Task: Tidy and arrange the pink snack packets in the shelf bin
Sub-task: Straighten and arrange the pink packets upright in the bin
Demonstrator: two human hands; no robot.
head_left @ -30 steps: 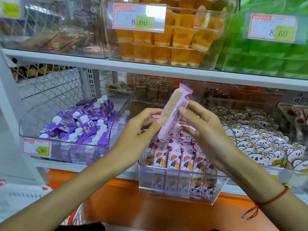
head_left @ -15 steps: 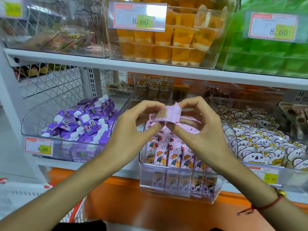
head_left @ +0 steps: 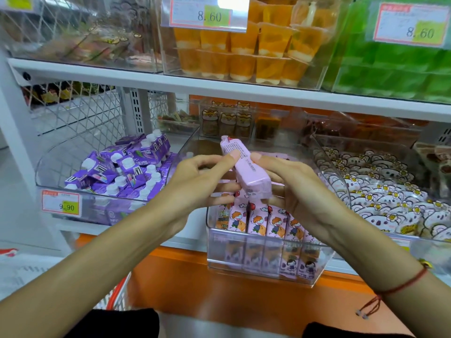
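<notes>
in the head view i am seeing both hands holding one pink packet (head_left: 245, 167) above the clear bin (head_left: 266, 269). the left hand (head_left: 195, 181) is pinching its upper part with thumb and curled fingers, and the right hand (head_left: 295, 184) is gripping its lower part from the other side. more pink packets (head_left: 266, 223) are standing upright in a row in the bin, under the hands.

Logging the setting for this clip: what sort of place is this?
Most likely a shop's snack aisle. White shelves carry clear plastic bins of packaged goods, red-and-yellow price tags hang on the bins, and both hands hold a pink snack packet over a clear bin of matching packets.
</notes>
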